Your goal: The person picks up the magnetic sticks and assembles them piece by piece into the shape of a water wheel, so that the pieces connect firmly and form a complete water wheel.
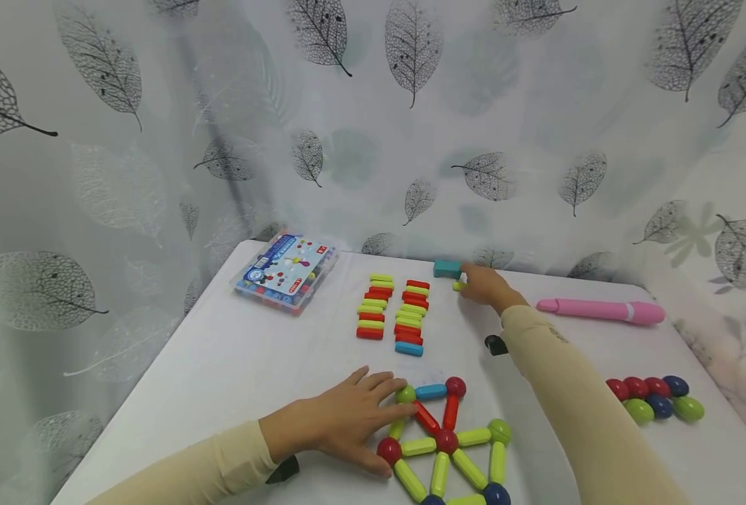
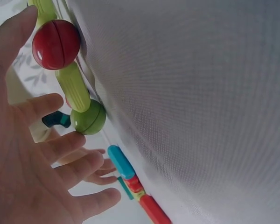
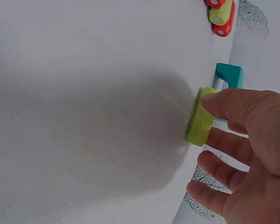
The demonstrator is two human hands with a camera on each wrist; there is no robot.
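Left hand (image 1: 341, 421) rests flat, fingers straight, against the rod-and-ball frame (image 1: 445, 442); right hand (image 1: 483, 286) pinches a small, light, rigid yellow-green rod (image 3: 199, 117) — probably slick, so grip its long sides.

A white table (image 1: 221, 365) stands against a pale curtain (image 1: 158, 105) printed with grey leaves.

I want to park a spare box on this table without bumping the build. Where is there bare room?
Bare white tabletop lies between the clear plastic case, the left hand and the table's left edge. A smaller patch sits between the pink pen and the cluster of coloured balls. It is crowded around the rod-and-ball structure and the rows of short sticks.
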